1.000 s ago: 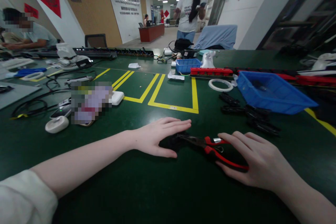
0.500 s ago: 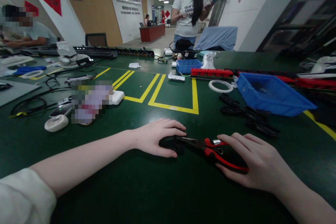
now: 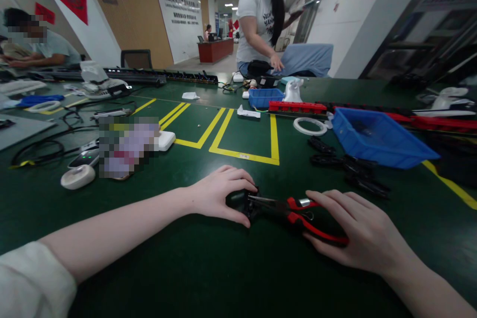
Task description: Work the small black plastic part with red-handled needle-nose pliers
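My left hand (image 3: pixel 224 195) is closed around a small black plastic part (image 3: pixel 252 206), thumb on the near side and fingers on the far side. What kind of part it is cannot be made out against the dark green table. In my right hand (image 3: pixel 357 228) are needle-nose pliers (image 3: pixel 296 208) with red and black handles, a small spring showing between them. Their handles stand apart, and their thin jaws point left, with the tips at the black part. Whether the tips grip anything is too small to tell.
Several black parts (image 3: pixel 350 166) lie right of centre beside a blue bin (image 3: pixel 383 139). Nearby are a white ring (image 3: pixel 310 126) and a red strip (image 3: pixel 298 108). Left are a blurred phone (image 3: pixel 130 151), a white case (image 3: pixel 166 140) and cables. Across the table stands a person (image 3: pixel 257 20).
The black part has tilted more upright in my left hand, and the plier tips have moved slightly left with it. The person across the table has leaned and lowered a hand toward the table.
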Demonstrator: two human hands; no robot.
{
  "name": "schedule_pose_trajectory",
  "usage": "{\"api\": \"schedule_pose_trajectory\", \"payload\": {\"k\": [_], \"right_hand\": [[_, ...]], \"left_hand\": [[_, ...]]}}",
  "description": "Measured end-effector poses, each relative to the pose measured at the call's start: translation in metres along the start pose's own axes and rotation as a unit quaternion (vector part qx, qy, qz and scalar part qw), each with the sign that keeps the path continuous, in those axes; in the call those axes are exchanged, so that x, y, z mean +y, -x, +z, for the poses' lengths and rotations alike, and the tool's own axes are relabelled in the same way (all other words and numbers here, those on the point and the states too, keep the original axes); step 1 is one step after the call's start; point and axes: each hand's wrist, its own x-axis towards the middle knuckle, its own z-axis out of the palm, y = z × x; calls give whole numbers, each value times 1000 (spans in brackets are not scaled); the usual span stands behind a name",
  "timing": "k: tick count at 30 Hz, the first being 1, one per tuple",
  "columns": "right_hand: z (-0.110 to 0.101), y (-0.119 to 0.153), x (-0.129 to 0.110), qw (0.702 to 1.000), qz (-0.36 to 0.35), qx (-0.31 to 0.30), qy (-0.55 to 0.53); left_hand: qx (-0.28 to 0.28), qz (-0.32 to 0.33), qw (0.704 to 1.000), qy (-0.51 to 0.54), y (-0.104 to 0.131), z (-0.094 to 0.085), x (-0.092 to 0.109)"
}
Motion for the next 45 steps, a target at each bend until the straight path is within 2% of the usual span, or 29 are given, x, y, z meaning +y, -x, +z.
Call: {"api": "schedule_pose_trajectory", "payload": {"k": [6,9,12,14,16,18,19,21,25,28,30,31,33,36,39,42,45], "right_hand": [[2,3,6,999,24,36,22],[-3,-6,-4,997,49,50,24],[-9,-22,-34,989,123,84,-14],[-12,-35,-60,978,172,101,-59],[-12,-46,-85,971,183,114,-102],[-10,-53,-104,970,168,114,-132],[-9,-55,-111,970,159,115,-142],[-5,-57,-118,970,154,114,-152],[2,-55,-117,976,164,77,-119],[7,-53,-109,984,159,25,-81],[11,-52,-103,983,175,-2,-63],[13,-52,-100,980,190,-16,-60],[16,-52,-93,971,223,-48,-64],[20,-53,-87,956,263,-90,-98],[19,-54,-84,945,276,-99,-145],[17,-55,-83,936,282,-87,-192],[18,-54,-80,927,293,-69,-224]], "left_hand": [[18,-12,999,-28,2,0,-2],[48,-30,998,-30,2,-2,4],[66,-30,997,-5,2,1,23],[39,-6,998,41,2,8,40],[11,30,992,125,2,18,57],[-17,95,972,215,3,29,69],[-15,116,961,253,3,33,73],[34,123,944,305,5,37,77],[182,49,888,419,4,36,78],[234,-1,832,503,0,34,69],[264,-6,817,513,-2,32,55],[280,-1,835,474,-2,29,45],[313,11,906,284,0,19,24],[301,18,936,180,8,-6,-7],[230,28,970,74,17,-27,-29],[153,14,988,-17,22,-31,-41],[105,-12,991,-86,20,-27,-47]]}}
